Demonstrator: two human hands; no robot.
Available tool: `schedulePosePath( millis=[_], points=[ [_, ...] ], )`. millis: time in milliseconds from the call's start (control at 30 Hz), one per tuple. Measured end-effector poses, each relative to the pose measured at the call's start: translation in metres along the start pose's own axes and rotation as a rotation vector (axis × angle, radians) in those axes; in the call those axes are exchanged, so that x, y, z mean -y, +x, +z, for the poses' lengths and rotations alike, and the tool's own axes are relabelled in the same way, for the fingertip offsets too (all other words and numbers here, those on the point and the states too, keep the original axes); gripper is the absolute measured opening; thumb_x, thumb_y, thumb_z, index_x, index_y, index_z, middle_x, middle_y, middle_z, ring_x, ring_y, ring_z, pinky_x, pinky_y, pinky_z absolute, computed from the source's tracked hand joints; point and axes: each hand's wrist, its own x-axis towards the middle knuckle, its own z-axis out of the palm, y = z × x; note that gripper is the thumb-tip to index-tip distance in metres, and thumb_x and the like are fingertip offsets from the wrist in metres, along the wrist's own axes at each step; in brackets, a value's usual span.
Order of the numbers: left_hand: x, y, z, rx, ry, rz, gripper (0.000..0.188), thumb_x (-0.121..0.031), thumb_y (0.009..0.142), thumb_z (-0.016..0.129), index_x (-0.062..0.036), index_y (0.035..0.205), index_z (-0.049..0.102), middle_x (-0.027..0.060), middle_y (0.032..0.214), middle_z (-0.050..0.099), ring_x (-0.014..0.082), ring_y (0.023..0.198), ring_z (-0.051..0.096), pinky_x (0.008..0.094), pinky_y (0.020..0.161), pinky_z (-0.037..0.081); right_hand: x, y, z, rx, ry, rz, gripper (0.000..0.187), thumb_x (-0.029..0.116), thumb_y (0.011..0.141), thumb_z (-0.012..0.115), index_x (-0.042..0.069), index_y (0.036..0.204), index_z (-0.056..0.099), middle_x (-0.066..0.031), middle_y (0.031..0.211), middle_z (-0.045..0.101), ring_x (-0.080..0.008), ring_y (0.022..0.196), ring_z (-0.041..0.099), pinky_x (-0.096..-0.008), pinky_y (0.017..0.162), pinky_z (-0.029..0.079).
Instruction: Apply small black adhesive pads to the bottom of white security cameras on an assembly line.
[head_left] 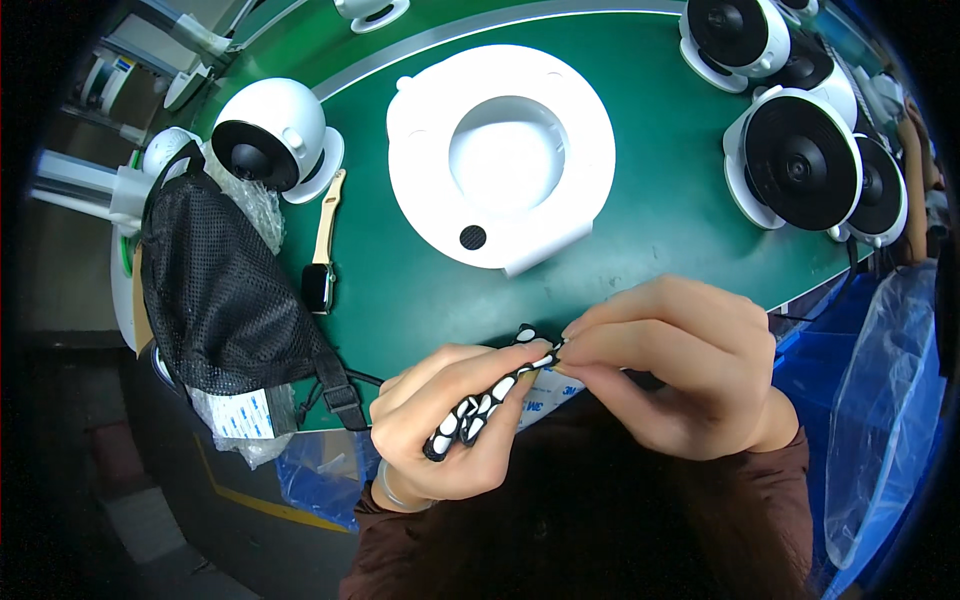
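A: Nearest first?

B: Along the bottom of the frame, brown sleeves (780, 500), with a pale bracelet (392, 488) at the wrist on the left.

A: Then?

B: Left hand (425, 405), lower centre: fingers curled, holding a black strip with white ovals (487, 402), one length doubled beside another. Right hand (690, 365), to the right of that: thumb and fingertips pinched narrow at the strip's upper end, close to the left fingertips. Anything else inside that pinch: cannot tell.

A: Beneath?

B: Between and partly behind the fingers, a white sheet with blue print (550, 395), mostly hidden.

A: And lower left?

B: A clear plastic bag with a printed label (243, 415), against a black mesh bag (225, 290) at the left. Just right of the mesh bag, a watch with a beige strap (318, 288), flat on the green table (660, 200).

A: Further off?

B: Upper centre, a white ring-shaped housing (425, 150), well apart from the fingers, with a black textured disc (473, 237) low on its face.

A: Around it?

B: Upper left, a round white device with a black face (275, 130). Upper right, a cluster of similar devices (800, 160), black faces outward. At the top edge, a white base (375, 15), partly cut off.
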Motion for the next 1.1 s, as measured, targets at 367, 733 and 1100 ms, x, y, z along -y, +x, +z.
schedulePosePath(
  millis=[367, 733, 1100],
  points=[
    [0.006, 0.001, 0.001, -0.147, 0.022, -0.089, 0.016, 0.01, 0.064, 0.06, 0.0046, 0.079, 0.063, 0.0131, 0.071, 0.062, 0.0172, 0.061, 0.059, 0.0239, 0.057, 0.046, 0.009, 0.005, -0.003, 0.08, -0.005, -0.021, 0.016, 0.002, 0.058, 0.07, 0.007, 0.069, 0.059, -0.0066, 0.075, 0.062, -0.0209, 0.07, 0.058, -0.0267, 0.059, 0.047],
    [0.012, 0.027, -0.004, 0.046, -0.052, -0.088, 0.015, 0.009, 0.063, 0.062, 0.004, 0.077, 0.063, 0.0134, 0.084, 0.06, 0.0144, 0.068, 0.059, 0.0209, 0.059, 0.044, -0.033, 0.04, -0.019, -0.05, 0.26, 0.472, 0.008, 0.003, 0.076, 0.06, -0.004, 0.081, 0.06, -0.0089, 0.08, 0.061, -0.011, 0.074, 0.058, -0.0201, 0.068, 0.046],
    [0.009, 0.03, -0.003, 0.065, -0.042, -0.102, 0.015, 0.009, 0.064, 0.062, 0.0044, 0.079, 0.062, 0.0113, 0.079, 0.059, 0.0141, 0.067, 0.059, 0.0213, 0.058, 0.044, -0.031, 0.042, -0.016, -0.054, 0.114, 0.421, 0.008, 0.005, 0.074, 0.064, -0.002, 0.078, 0.061, -0.004, 0.075, 0.06, -0.0078, 0.069, 0.057, -0.0184, 0.065, 0.046]
  ],
)
